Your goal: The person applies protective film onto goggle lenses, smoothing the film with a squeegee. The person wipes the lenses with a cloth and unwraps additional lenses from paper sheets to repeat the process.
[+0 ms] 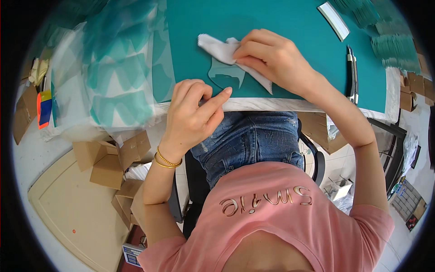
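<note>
On the green mat (272,16) lies a small clear, curved plastic piece (223,76), its upper part covered by a white cloth (216,49). My right hand (274,56) is closed on that cloth, fingers and thumb pinching its folds over the piece's right side. My left hand (192,106) is just below and left of the piece. Its index finger is stretched toward the piece's lower edge, while the other fingers curl; I see nothing held in it. Whether the fingertip touches the piece I cannot tell.
Stacked clear plastic sheets with curved shapes (120,72) cover the left of the table. A black-and-silver cutter knife (351,75) and a white strip (334,21) lie to the right. More clear pieces (393,52) are stacked at far right. Cardboard boxes (108,158) stand below left.
</note>
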Motion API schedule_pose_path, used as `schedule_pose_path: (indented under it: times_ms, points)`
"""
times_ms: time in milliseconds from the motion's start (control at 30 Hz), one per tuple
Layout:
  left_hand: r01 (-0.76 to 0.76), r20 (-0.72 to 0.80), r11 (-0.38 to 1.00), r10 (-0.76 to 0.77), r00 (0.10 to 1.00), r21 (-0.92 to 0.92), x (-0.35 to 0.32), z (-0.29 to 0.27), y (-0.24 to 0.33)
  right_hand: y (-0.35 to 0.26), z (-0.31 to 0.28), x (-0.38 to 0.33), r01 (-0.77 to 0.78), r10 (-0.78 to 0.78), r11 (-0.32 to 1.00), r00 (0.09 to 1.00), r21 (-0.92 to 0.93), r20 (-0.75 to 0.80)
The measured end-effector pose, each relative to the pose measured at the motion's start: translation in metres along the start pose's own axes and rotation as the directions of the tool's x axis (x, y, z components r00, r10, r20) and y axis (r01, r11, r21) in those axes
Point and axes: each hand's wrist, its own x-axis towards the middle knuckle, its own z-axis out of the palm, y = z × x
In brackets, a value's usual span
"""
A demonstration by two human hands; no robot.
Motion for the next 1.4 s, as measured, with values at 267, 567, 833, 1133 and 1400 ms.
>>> schedule_pose_path:
  times_ms: [267,567,833,1133,1400]
  points:
    - [-0.011,-0.001,1.0,0.011,1.0,-0.014,0.001,0.005,-0.003,0.0,0.014,0.011,0.16,-0.16,0.987,0.987,-0.02,0.024]
    - [-0.001,-0.002,1.0,0.001,1.0,-0.003,0.001,0.006,-0.002,-0.023,0.028,0.005,0.068,-0.07,0.997,0.997,0.042,0.031]
    - [0.014,-0.01,1.0,-0.014,1.0,0.018,0.001,0.006,0.0,0.021,-0.036,-0.039,-0.135,0.136,0.975,0.991,-0.174,-0.003]
    - [0.022,0.005,1.0,-0.022,1.0,0.009,0.007,0.007,0.0,0.038,-0.037,-0.039,0.086,-0.082,0.995,0.994,-0.052,0.069]
    - [-0.007,-0.055,1.0,0.006,0.998,-0.009,0.003,0.003,-0.004,0.072,-0.07,-0.021,0.088,-0.097,0.871,0.995,-0.484,0.006]
